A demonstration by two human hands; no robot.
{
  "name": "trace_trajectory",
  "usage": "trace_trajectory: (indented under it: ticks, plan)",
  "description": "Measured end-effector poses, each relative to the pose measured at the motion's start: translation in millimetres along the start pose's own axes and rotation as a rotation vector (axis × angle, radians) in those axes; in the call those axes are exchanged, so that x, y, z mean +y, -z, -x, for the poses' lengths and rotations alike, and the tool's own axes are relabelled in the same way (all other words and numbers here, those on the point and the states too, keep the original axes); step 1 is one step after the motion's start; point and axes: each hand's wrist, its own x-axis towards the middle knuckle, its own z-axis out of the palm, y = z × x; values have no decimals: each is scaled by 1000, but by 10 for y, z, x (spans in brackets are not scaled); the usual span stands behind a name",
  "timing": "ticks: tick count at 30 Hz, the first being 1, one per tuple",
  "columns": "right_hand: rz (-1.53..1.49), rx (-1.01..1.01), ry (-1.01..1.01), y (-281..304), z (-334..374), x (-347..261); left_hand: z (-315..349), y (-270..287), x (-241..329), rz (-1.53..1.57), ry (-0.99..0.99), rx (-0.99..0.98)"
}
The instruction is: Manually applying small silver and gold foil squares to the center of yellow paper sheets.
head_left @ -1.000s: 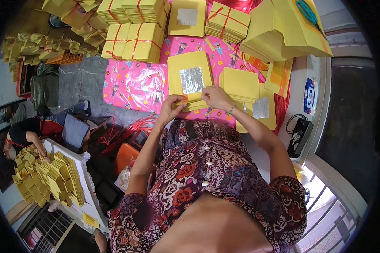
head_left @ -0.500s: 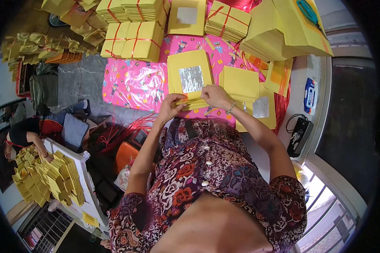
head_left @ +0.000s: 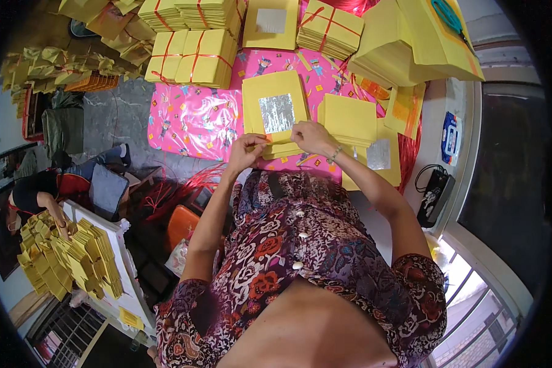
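A stack of yellow paper [head_left: 274,86] with a silver foil square [head_left: 277,113] on its top sheet lies on the pink table in front of me. My left hand [head_left: 248,151] pinches the near left edge of the paper, where a small orange patch shows. At the near right corner my right hand [head_left: 311,137] is closed, fingers curled down on the paper's folded edge. Its fingertips are partly hidden. Just right of it sits a second stack of yellow paper [head_left: 349,116], plain on top, overlapping another foil-marked sheet [head_left: 379,154].
Bundles tied with red ribbon [head_left: 193,58] line the table's far side. Teal-handled scissors [head_left: 449,18] lie on tall yellow stacks at far right. A black power strip [head_left: 435,196] rests by the window. At left, a person [head_left: 37,193] handles yellow paper on a white table [head_left: 138,294].
My hands stay at the near edge of the paper with only slight finger movement. The person at left has shifted a hand slightly over their paper.
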Motion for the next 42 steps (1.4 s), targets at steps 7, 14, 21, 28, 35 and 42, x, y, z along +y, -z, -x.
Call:
trace_trajectory:
  ticks: [7,14,21,28,35,42]
  plan:
    - [28,-12,14,-29,-25,23,-101,9,-52,100,46,-19]
    - [26,-10,45,-36,-29,38,-150,32,-9,70,89,-53]
    - [81,-15,99,-9,6,14,-155,36,32,101,69,-51]
    - [407,98,443,-53,7,-4,-102,24,-12,149,124,-24]
    - [240,82,224,431,-400,-175,-59,-77,639,-403,-364,467]
    - [171,138,216,621,-1157,36,-440,-198,592,-659,-515,139]
